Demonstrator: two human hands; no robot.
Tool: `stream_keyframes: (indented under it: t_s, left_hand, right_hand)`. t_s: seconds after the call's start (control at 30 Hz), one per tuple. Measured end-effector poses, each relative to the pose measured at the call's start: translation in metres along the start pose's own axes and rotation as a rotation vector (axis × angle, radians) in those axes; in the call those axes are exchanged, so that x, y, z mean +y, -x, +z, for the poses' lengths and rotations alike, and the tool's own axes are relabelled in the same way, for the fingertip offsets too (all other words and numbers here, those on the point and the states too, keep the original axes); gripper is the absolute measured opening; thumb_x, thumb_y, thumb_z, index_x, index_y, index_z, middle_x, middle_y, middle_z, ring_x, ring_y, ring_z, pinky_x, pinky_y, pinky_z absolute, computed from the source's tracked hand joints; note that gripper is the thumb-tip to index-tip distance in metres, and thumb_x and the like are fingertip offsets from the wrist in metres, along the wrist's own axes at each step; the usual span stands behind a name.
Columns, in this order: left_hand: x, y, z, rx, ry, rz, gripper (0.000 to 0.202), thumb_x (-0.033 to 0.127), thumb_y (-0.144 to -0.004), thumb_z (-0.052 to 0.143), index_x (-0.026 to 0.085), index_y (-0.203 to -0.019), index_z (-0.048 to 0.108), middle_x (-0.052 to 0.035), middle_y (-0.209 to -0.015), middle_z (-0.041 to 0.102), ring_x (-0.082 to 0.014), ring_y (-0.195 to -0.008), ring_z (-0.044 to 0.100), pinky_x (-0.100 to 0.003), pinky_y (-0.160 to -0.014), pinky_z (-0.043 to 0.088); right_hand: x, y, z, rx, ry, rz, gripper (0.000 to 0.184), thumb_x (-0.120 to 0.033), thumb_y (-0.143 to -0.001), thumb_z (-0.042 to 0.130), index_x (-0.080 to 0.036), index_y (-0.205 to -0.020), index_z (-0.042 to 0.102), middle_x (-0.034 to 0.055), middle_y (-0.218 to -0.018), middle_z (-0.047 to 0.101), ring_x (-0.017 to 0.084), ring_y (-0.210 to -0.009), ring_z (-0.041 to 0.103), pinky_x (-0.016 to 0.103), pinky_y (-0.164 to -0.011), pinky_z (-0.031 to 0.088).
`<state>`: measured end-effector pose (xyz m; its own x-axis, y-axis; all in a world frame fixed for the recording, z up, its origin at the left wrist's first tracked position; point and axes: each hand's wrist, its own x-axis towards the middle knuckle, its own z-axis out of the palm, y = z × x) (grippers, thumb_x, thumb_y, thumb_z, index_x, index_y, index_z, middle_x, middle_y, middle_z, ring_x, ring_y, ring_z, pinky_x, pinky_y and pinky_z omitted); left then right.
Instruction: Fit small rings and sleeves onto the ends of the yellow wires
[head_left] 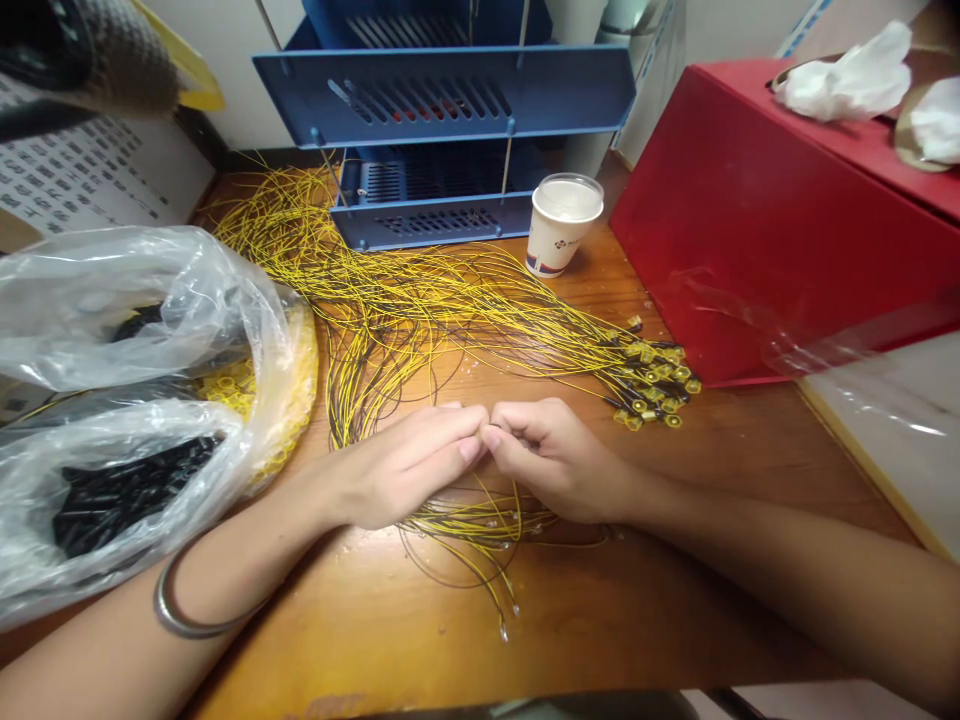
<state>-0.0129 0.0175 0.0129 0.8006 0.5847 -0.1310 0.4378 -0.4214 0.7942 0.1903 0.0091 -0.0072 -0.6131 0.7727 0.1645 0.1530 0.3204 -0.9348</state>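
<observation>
Resting on the wooden table point(420, 620), our two hands met fingertip to fingertip. Our left hand point(409, 465), with a metal bangle point(176, 610) on its wrist, had its fingers drawn close together, and our right hand point(551, 455) was curled narrow; together they pinched something small at the point where they touched, too hidden for us to name. Under and just behind them lay the yellow wires point(420, 320), a loose bundle fanning across the table, with their yellow ring terminals point(652, 380) gathered to the right. To our left sat clear plastic bags point(135, 400) holding black parts and yellow pieces. Farther back we saw a paper cup point(562, 225), a red box point(757, 220) with crumpled tissue point(847, 75) on top, and a blue tray rack point(450, 100).
</observation>
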Motion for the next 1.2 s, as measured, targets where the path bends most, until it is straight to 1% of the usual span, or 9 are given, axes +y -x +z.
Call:
stream_keyframes:
  t_s: [0.33, 0.5, 0.67, 0.8, 1.0, 1.2]
  left_hand:
    - [-0.0037, 0.0006, 0.0023, 0.013, -0.033, 0.010, 0.037, 0.041, -0.103, 0.023, 0.018, -0.080, 0.040, -0.0001, -0.078, 0.047, -0.0147, -0.074, 0.044, -0.030, -0.069, 0.035]
    - [-0.0023, -0.0016, 0.0030, 0.025, -0.106, 0.043, 0.039, 0.042, -0.104, 0.023, 0.018, -0.082, 0.043, -0.0005, -0.078, 0.049, -0.0150, -0.074, 0.046, -0.030, -0.070, 0.037]
    - [-0.0038, -0.0024, 0.0042, 0.047, -0.155, 0.082, 0.040, 0.042, -0.104, 0.020, 0.018, -0.081, 0.043, -0.0005, -0.075, 0.050, -0.0148, -0.071, 0.047, -0.029, -0.068, 0.037]
    - [-0.0051, -0.0033, 0.0051, 0.056, -0.178, 0.084, 0.037, 0.039, -0.103, 0.021, 0.019, -0.080, 0.041, -0.0002, -0.074, 0.048, -0.0145, -0.069, 0.045, -0.029, -0.065, 0.036]
    - [-0.0049, -0.0055, 0.0062, 0.072, -0.179, 0.101, 0.029, 0.031, -0.101, 0.024, 0.019, -0.078, 0.037, 0.0007, -0.071, 0.045, -0.0140, -0.067, 0.043, -0.029, -0.064, 0.034]
    - [-0.0061, -0.0038, 0.0063, 0.072, -0.144, 0.127, 0.034, 0.034, -0.103, 0.020, 0.019, -0.078, 0.037, 0.0004, -0.072, 0.045, -0.0144, -0.068, 0.043, -0.030, -0.066, 0.034]
  right_hand:
    - [0.0007, 0.0000, -0.0002, -0.010, -0.019, -0.003, 0.035, -0.026, -0.096, 0.046, -0.018, -0.063, 0.037, -0.0055, -0.060, 0.034, 0.007, -0.055, 0.031, 0.022, -0.051, 0.026]
    - [0.0000, 0.0008, -0.0004, -0.008, -0.047, 0.033, 0.037, -0.027, -0.095, 0.047, -0.018, -0.061, 0.037, -0.0055, -0.058, 0.033, 0.007, -0.054, 0.028, 0.022, -0.050, 0.026]
    - [-0.0025, -0.0007, -0.0006, -0.023, -0.120, 0.087, 0.039, -0.029, -0.093, 0.051, -0.019, -0.058, 0.036, -0.0058, -0.057, 0.031, 0.007, -0.052, 0.026, 0.022, -0.048, 0.025]
    - [-0.0043, -0.0017, -0.0011, -0.031, -0.202, 0.133, 0.040, -0.029, -0.091, 0.055, -0.018, -0.057, 0.038, -0.0066, -0.056, 0.030, 0.006, -0.051, 0.025, 0.021, -0.047, 0.025]
    - [-0.0052, -0.0012, -0.0003, -0.030, -0.283, 0.196, 0.037, -0.026, -0.090, 0.056, -0.017, -0.058, 0.042, -0.0075, -0.050, 0.037, 0.005, -0.046, 0.029, 0.020, -0.045, 0.025]
    - [-0.0059, -0.0015, -0.0005, -0.034, -0.298, 0.219, 0.036, -0.023, -0.090, 0.055, -0.017, -0.057, 0.042, -0.0075, -0.048, 0.040, 0.005, -0.044, 0.030, 0.020, -0.043, 0.025]
